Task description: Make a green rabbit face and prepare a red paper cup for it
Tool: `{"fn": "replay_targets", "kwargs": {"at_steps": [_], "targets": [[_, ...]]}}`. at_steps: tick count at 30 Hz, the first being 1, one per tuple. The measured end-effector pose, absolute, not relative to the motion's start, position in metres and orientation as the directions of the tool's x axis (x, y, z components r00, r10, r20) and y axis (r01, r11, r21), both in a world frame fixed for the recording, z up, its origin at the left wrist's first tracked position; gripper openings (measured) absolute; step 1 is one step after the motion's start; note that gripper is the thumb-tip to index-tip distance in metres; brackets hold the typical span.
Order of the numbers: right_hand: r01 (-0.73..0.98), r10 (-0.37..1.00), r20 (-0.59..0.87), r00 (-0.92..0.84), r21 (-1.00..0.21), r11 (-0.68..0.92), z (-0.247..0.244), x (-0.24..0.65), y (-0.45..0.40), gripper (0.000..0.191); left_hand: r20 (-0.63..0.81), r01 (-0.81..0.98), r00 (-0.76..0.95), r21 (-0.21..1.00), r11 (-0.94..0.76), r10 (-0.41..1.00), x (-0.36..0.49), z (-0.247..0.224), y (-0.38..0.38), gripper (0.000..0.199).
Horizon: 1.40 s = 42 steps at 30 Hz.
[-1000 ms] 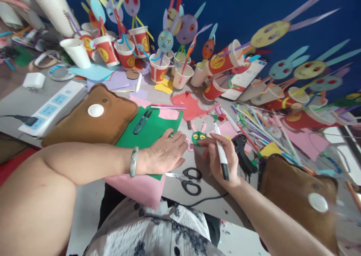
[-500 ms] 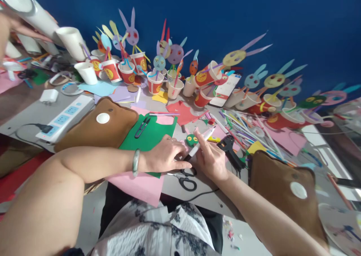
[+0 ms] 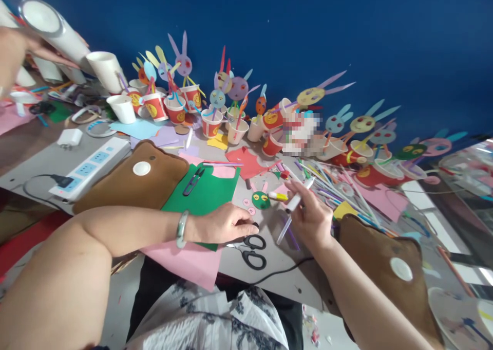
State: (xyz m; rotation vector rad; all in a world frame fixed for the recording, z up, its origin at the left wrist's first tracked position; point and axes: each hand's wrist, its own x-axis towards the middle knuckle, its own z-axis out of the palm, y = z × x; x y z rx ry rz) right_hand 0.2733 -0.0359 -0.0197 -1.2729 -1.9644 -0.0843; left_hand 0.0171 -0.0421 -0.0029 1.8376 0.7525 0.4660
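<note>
Right hand (image 3: 314, 219) grips a white marker (image 3: 297, 199) just right of the green paper face (image 3: 261, 200) on the counter (image 3: 277, 257). Left hand (image 3: 227, 224) lies flat, holding nothing, near the scissors (image 3: 250, 250). Step: likely detailing the face; next needs the marker tip brought down onto it.

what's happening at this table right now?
A person sits at a cluttered craft table. Their right hand holds a white marker, raised just right of a small green paper face. Their left hand rests on green paper, fingertips at the handles of black scissors. Red paper cups with paper rabbit heads on straws line the back. Another person's hand holds a white tube at far left.
</note>
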Motion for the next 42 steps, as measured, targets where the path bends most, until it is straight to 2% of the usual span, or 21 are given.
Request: {"fn": "replay_targets", "kwargs": {"at_steps": [2,4,6,9,14,22,32,37,42], "targets": [[0.699,0.856,0.513,-0.061,-0.590,0.403,-0.016,0.272,-0.038,0.031,0.041,0.278,0.697,0.904,-0.323,0.716,0.018,-0.007,-0.041,0.030],[0.565,0.933,0.361,0.005,-0.770,0.295,-0.014,0.268,-0.042,0.034,0.093,0.303,0.654,0.877,-0.372,0.751,0.018,-0.012,-0.038,0.018],[0.436,0.966,0.257,0.021,-0.872,0.223,-0.014,0.264,-0.045,0.039,0.114,0.335,0.626,0.854,-0.398,0.772,0.019,-0.017,-0.036,0.010],[0.259,0.985,0.172,0.013,-0.952,0.163,-0.016,0.259,-0.047,0.039,0.133,0.372,0.609,0.823,-0.430,0.782,0.019,-0.020,-0.033,0.010],[0.130,0.995,0.101,-0.014,-0.986,0.102,-0.015,0.253,-0.044,0.036,0.159,0.389,0.589,0.804,-0.450,0.793,0.018,-0.017,-0.030,0.009],[0.196,0.994,0.088,-0.072,-0.975,0.101,-0.013,0.249,-0.047,0.037,0.189,0.386,0.601,0.782,-0.490,0.776,0.018,-0.015,-0.027,0.007],[0.225,0.982,0.037,-0.185,-0.971,0.079,-0.015,0.245,-0.049,0.035,0.150,0.422,0.630,0.757,-0.498,0.762,0.018,-0.014,-0.028,0.010],[0.199,0.980,0.011,-0.201,-0.979,0.051,-0.017,0.247,-0.049,0.036,0.176,0.360,0.624,0.800,-0.480,0.762,0.017,-0.017,-0.028,0.013],[0.063,0.991,-0.014,-0.134,-0.998,-0.005,-0.018,0.249,-0.048,0.048,0.174,0.329,0.590,0.840,-0.432,0.788,0.016,-0.020,-0.028,0.015]]}}
